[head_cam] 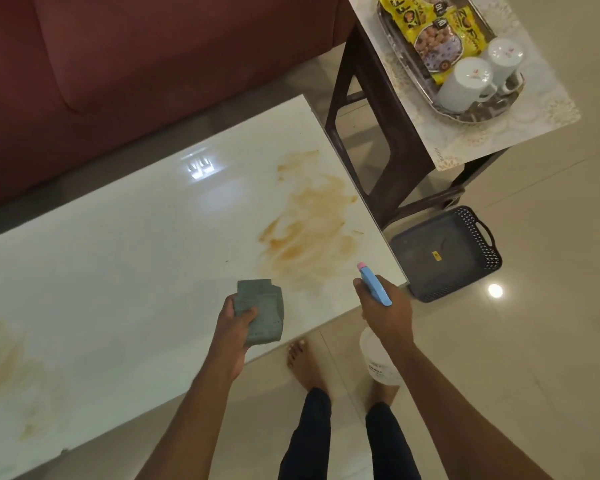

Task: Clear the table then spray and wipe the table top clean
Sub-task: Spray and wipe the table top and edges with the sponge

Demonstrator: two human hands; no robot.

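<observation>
The white glossy table (125, 265) carries no loose items. An orange-brown smear (309, 223) covers its right end, and a fainter smear (11, 368) lies at the left edge of view.

The left hand (234, 327) is closed around a folded grey cloth (262, 311), thumb on top, held over the table's near edge, just short of the right smear. Whether the cloth touches the surface cannot be told.

The right hand (387, 313) grips a spray bottle (374, 285) by its neck. The blue trigger head with pink nozzle points toward the right smear; the white body hangs below the hand, past the table's near right corner, over the floor (534, 341).

A dark stool (378, 140) stands just beyond the right end of the table, topped by a patterned mat (499, 133). On it sits a tray (395, 64) holding two white mugs (465, 84) and yellow snack packets (430, 36).

A dark perforated basket (447, 254) rests on the floor beside the table's right edge. A maroon sofa (118, 64) runs along the far side. The person's bare feet (302, 362) stand on the floor by the near edge.
</observation>
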